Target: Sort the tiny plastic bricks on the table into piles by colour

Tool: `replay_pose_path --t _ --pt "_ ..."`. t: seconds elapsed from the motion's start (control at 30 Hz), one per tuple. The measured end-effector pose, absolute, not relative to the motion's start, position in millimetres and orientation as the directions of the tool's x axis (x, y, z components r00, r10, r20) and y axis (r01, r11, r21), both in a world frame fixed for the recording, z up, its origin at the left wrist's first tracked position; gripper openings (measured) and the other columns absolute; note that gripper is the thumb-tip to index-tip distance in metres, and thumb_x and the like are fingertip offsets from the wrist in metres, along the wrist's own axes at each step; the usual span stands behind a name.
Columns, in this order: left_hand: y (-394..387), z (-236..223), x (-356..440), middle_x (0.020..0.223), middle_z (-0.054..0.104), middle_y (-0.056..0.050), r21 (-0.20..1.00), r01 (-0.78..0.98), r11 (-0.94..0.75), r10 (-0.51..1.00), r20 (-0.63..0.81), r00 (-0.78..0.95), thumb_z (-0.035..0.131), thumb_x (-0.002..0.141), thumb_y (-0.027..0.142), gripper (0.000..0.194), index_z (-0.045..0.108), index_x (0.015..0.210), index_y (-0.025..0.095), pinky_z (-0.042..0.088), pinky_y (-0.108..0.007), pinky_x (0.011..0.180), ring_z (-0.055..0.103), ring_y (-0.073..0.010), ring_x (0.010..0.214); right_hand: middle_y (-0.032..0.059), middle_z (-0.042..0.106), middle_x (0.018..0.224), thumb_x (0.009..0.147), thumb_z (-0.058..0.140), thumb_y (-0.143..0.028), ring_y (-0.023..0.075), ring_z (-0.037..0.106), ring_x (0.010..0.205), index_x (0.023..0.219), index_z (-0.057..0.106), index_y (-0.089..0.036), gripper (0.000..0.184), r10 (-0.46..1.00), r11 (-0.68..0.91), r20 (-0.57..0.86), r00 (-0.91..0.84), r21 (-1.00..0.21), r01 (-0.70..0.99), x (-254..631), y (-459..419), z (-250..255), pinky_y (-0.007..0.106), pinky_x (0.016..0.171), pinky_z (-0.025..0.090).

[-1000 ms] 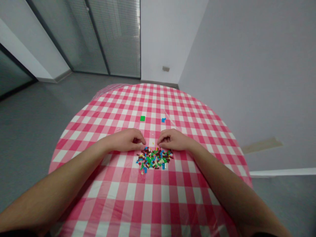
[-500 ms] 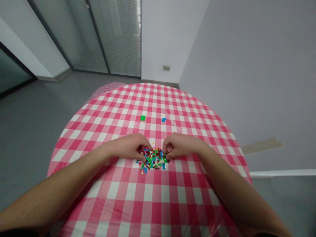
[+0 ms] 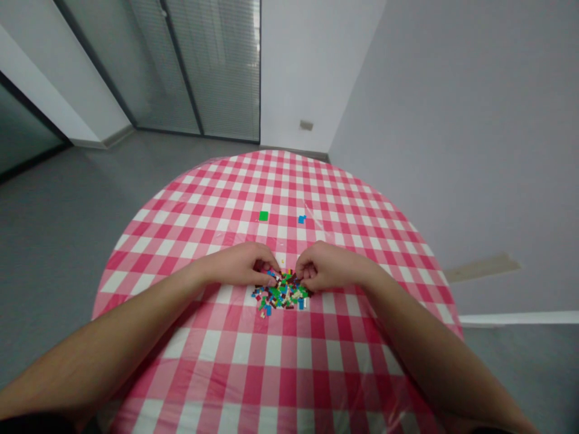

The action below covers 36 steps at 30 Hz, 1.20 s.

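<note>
A flat heap of tiny building bricks in green, blue, brown, white and red lies on the checked tablecloth. At its upper left edge is my left hand, the thumb and bent fingers slightly apart, with fingertips at the bricks. Over the upper right edge, my right hand has its fingers curled in towards the thumb. Whatever its fingertips pinch, if anything, is too small to make out. Beyond the hands lie a green square plate and a small blue brick piece.
One tiny yellow piece lies between the hands, just past the heap. The round table stands near a grey wall on the right. Glass partitions with blinds are behind it on the left.
My left thumb has moved up and in towards its fingers. My right hand has shifted slightly left, its fingertips still at the heap. The view has shifted a little.
</note>
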State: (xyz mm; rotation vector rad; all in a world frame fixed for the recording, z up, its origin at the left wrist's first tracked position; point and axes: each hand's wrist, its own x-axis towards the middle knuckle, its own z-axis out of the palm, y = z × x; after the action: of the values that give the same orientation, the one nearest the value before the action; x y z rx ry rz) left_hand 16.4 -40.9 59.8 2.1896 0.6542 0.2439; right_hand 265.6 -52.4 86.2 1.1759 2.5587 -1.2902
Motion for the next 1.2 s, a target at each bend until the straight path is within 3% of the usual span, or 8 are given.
replay_pose_path --t 0.13,0.33,0.5,0.7,0.9,1.2 --pt "-46.7 54.2 25.3 0.097 0.073 -0.007 0.788 0.358 -0.5 0.659 0.079 0.748 0.068 0.09 0.036 0.022 0.075 0.104 0.02 0.05 -0.032 0.079 0.065 -0.0178 0.087 0.0015 0.072 0.067 0.074 0.066 -0.014 0.0122 0.063 0.058 0.085 0.076 -0.015 0.015 0.717 0.303 -0.191 -0.671 -0.782 0.545 265.9 -45.6 77.0 0.022 0.054 0.046" --pt "-51.1 43.2 32.4 0.081 0.073 -0.003 0.857 0.417 -0.304 0.79 -0.017 0.612 0.066 0.086 0.029 0.015 0.073 0.095 0.019 0.05 -0.028 0.067 0.064 -0.0141 0.071 0.0026 0.073 0.07 0.076 0.069 -0.018 0.012 0.062 0.061 0.082 0.076 -0.016 0.01 0.779 0.335 -0.069 -0.623 -0.794 0.507 257.5 -43.8 57.2 0.023 0.058 0.047" --pt "-49.4 47.3 31.0 0.081 0.074 -0.004 0.873 0.406 -0.269 0.848 0.015 0.53 0.062 0.084 0.027 0.014 0.072 0.089 0.018 0.05 -0.027 0.065 0.064 -0.0143 0.071 0.0059 0.076 0.08 0.08 0.074 -0.029 0.0148 0.067 0.07 0.086 0.077 -0.017 0.014 0.826 0.347 0.039 -0.563 -0.822 0.452 253.8 -43.8 50.0 0.026 0.065 0.051" --pt "-33.2 55.6 16.2 0.094 0.078 -0.006 0.823 0.464 -0.327 0.894 0.111 0.433 0.063 0.082 0.024 0.019 0.076 0.095 0.02 0.053 -0.035 0.082 0.067 -0.0191 0.086 0.0051 0.075 0.075 0.083 0.071 -0.027 0.0142 0.066 0.066 0.083 0.076 -0.016 0.013 0.796 0.316 -0.036 -0.605 -0.827 0.465 257.8 -42.3 62.4 0.025 0.062 0.05" --pt "-17.5 56.6 1.7 0.082 0.076 -0.004 0.749 0.617 -0.24 0.953 0.062 0.296 0.066 0.079 0.025 0.015 0.078 0.087 0.019 0.052 -0.032 0.073 0.066 -0.0182 0.074 0.0037 0.074 0.077 0.083 0.068 -0.018 0.0114 0.063 0.063 0.087 0.078 -0.016 0.011 0.647 0.413 -0.147 -0.748 -0.757 0.506 260.7 -46.9 74.6 0.023 0.06 0.047" --pt "-11.8 47.4 -2.2 0.078 0.074 -0.005 0.657 0.723 -0.214 0.961 0.01 0.276 0.069 0.075 0.028 0.01 0.073 0.079 0.02 0.049 -0.032 0.067 0.067 -0.021 0.074 0.0034 0.074 0.073 0.08 0.064 -0.015 0.0127 0.063 0.062 0.087 0.076 -0.015 0.014 0.734 0.37 -0.131 -0.666 -0.745 0.555 266.2 -39.5 67.8 0.023 0.059 0.046"
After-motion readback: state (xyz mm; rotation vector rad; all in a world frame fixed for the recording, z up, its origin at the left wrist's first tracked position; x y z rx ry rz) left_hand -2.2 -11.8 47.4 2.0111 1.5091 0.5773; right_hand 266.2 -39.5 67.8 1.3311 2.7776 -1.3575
